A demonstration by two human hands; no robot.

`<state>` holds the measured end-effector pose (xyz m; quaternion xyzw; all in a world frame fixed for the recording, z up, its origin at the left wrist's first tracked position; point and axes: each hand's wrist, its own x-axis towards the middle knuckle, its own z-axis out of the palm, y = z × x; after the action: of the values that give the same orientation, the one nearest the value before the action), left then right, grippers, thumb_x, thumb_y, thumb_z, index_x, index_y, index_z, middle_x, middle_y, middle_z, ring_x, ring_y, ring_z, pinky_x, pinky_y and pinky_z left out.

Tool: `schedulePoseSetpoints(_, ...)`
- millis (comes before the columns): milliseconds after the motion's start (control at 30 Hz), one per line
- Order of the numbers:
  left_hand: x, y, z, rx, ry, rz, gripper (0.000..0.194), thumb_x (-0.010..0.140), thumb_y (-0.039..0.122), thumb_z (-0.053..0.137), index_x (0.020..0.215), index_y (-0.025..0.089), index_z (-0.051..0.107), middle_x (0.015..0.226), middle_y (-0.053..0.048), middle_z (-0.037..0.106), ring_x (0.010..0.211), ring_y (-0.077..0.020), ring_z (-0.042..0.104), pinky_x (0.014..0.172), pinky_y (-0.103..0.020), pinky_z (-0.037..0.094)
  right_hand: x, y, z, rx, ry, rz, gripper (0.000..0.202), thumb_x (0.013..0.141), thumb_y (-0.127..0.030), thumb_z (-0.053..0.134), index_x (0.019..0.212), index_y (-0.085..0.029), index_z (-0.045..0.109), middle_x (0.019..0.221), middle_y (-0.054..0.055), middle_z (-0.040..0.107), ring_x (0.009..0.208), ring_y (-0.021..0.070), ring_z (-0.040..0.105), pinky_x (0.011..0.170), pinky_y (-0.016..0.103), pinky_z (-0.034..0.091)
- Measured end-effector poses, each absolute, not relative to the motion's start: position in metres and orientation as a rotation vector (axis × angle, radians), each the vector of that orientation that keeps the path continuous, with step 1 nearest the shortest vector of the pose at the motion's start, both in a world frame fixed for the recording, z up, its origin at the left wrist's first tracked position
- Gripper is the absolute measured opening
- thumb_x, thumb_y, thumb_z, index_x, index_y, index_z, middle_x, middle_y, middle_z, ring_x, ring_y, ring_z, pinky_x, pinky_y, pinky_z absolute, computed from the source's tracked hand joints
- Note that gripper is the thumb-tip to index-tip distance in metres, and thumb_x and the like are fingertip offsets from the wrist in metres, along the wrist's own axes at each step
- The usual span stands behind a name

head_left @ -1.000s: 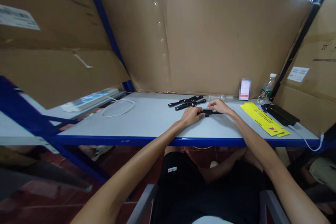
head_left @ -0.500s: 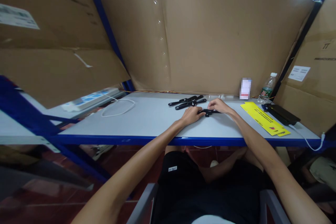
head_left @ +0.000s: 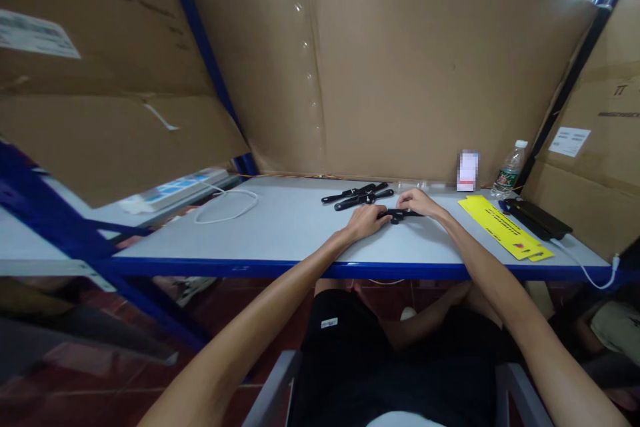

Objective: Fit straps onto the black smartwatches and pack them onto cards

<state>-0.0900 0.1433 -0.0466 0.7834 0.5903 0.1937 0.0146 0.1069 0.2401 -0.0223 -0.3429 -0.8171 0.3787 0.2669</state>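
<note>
Black handled item (head_left: pixel 399 215) lies flat on grey worktop (head_left: pixel 280 233), nr. front-centre, betw. both hands. L. hand (head_left: pixel 367 219) closed over item's L. end, palm down, fingers curled round it; part of item hidden beneath. R. hand (head_left: pixel 416 203) just above item's R. portion, thumb & fingers drawn narrow; cannot tell whether anything is pinched there, detail too small. Group of similar black items (head_left: pixel 357 196) lies beyond L. hand, some overlapping, approx. parallel to worktop's back edge. Clear plastic pcs. (head_left: pixel 423 185) at rear, behind R. hand; type unclear. To R.: yellow printed cards (head_left: pixel 500 227), overlapping, flat; black case (head_left: pixel 540 219) just beside them, w/ white cable nr. its front end. Phone (head_left: pixel 467 172) upright at rear, screen pixelated; bottle (head_left: pixel 508 172) standing R. of it, white cap on. White cable loop (head_left: pixel 225 219) on L. side of worktop. Cardboard panel (head_left: pixel 440 73) stands along back.
</note>
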Motion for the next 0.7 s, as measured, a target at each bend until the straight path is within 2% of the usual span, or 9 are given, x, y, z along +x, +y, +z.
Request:
schedulePoseSetpoints(100, -0.089, 0.142, -0.045, 2.451, 1.855, 0.596, 0.035, 0.100, 0.045, 0.050, 0.099, 0.020, 0.075, 0.086, -0.008, 0.075, 0.083, -0.0247, 0.068, 0.069, -0.029, 0.037, 0.113, 0.244, -0.015, -0.923, -2.005, 1.013, 0.009, 0.072, -0.025, 0.067, 0.073, -0.017, 0.070, 0.067, 0.001, 0.068, 0.062, 0.0131, 0.059, 0.056, 0.021, 0.043)
schedulePoseSetpoints(233, -0.090, 0.144, -0.045, 2.435, 1.870, 0.607, 0.036, 0.100, 0.045, 0.049, 0.100, 0.020, 0.075, 0.085, -0.009, 0.075, 0.085, -0.0255, 0.069, 0.070, -0.029, 0.039, 0.127, 0.257, -0.011, -1.017, -1.727, 0.811, 0.013, 0.078, -0.028, 0.062, 0.079, -0.018, 0.069, 0.067, 0.001, 0.068, 0.061, 0.0145, 0.061, 0.057, 0.023, 0.045)
schedulePoseSetpoints(333, -0.091, 0.145, -0.046, 2.394, 1.934, 0.610, 0.037, 0.100, 0.046, 0.049, 0.102, 0.020, 0.076, 0.087, -0.009, 0.076, 0.088, -0.0268, 0.070, 0.071, -0.029, 0.041, 0.139, 0.267, -0.018, -1.195, -1.741, 0.520, 0.014, 0.080, -0.025, 0.059, 0.080, -0.018, 0.071, 0.072, 0.003, 0.071, 0.071, 0.0168, 0.065, 0.069, 0.026, 0.049)
schedulePoseSetpoints(433, -0.092, 0.147, -0.046, 2.316, 2.035, 0.631, 0.038, 0.099, 0.048, 0.050, 0.101, 0.021, 0.077, 0.090, -0.010, 0.076, 0.091, -0.0282, 0.071, 0.072, -0.030, 0.043, 0.148, 0.273, -0.029, -1.378, -1.924, 0.281, 0.014, 0.081, -0.020, 0.061, 0.083, -0.019, 0.075, 0.085, 0.005, 0.075, 0.085, 0.0187, 0.067, 0.081, 0.027, 0.049)
schedulePoseSetpoints(567, -0.094, 0.150, -0.047, 2.224, 2.105, 0.680, 0.038, 0.099, 0.048, 0.051, 0.100, 0.021, 0.078, 0.093, -0.011, 0.077, 0.096, -0.0293, 0.071, 0.073, -0.031, 0.045, 0.148, 0.274, -0.039, -1.515, -2.137, 0.281, 0.015, 0.080, -0.025, 0.072, 0.093, -0.019, 0.078, 0.090, 0.005, 0.075, 0.089, 0.0198, 0.067, 0.080, 0.026, 0.048)
schedulePoseSetpoints(700, -0.093, 0.150, -0.046, 2.174, 2.116, 0.705, 0.037, 0.098, 0.048, 0.052, 0.102, 0.022, 0.078, 0.095, -0.011, 0.078, 0.097, -0.0297, 0.071, 0.075, -0.031, 0.046, 0.144, 0.275, -0.041, -1.486, -2.272, 0.364, 0.011, 0.076, -0.021, 0.075, 0.086, -0.018, 0.077, 0.082, 0.003, 0.073, 0.084, 0.0178, 0.066, 0.074, 0.023, 0.047)
